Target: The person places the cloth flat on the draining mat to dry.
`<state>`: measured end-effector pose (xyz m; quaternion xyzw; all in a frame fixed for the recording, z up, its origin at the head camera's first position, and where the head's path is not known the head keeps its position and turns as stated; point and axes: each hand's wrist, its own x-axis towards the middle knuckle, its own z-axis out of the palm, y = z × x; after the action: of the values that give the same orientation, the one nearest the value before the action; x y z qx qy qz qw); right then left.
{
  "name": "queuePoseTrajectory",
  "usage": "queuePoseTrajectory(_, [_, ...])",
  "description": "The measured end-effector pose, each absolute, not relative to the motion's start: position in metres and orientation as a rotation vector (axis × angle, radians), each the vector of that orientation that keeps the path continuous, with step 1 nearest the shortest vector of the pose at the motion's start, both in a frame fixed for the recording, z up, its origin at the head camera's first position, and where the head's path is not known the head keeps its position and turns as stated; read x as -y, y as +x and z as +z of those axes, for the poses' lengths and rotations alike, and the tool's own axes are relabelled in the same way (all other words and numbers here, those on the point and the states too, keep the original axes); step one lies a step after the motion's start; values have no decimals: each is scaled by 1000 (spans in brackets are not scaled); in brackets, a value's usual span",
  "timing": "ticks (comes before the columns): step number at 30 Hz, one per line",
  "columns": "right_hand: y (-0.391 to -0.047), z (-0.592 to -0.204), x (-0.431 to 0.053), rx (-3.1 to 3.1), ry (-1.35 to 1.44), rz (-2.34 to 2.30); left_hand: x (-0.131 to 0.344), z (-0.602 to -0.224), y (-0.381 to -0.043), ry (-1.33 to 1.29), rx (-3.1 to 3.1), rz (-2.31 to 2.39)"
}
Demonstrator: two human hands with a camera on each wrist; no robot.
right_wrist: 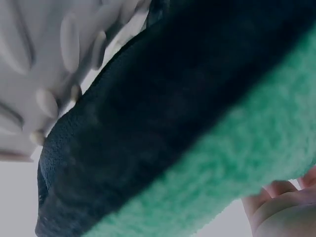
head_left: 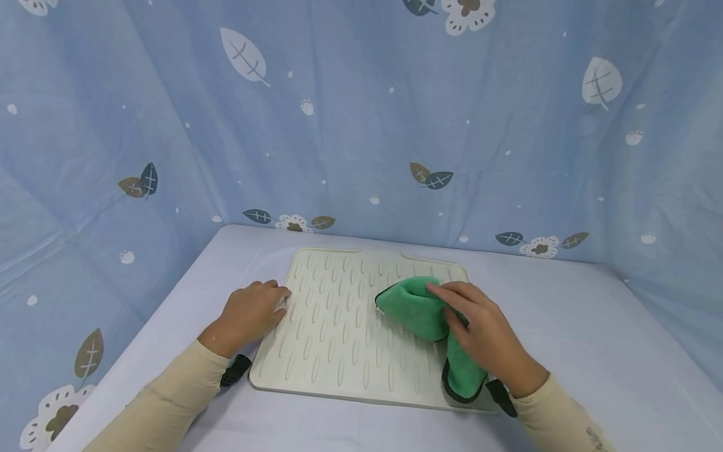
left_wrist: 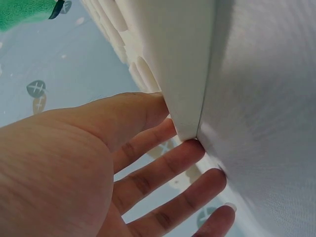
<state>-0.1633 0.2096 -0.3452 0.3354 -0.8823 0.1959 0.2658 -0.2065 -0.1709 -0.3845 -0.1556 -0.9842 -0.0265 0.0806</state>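
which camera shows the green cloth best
The head view: it shows most of the green cloth and its place on the ridged mat, at the right hand. The right wrist view gives only a close, blurred stretch of green and dark edging; the left wrist view catches just a part, upper left.

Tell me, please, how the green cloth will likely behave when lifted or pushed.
The green cloth is probably floppy, since it folds loosely at the right hand. Its fuzzy surface suggests it is hardly slippery. Pushed over the ridged mat, its soft folds would likely bunch up.
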Motion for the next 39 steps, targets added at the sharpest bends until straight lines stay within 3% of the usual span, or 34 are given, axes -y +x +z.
queuePoseTrajectory(39, [-164,-375,-197,2849,849,375,170,-383,-206,-448,2959,-59])
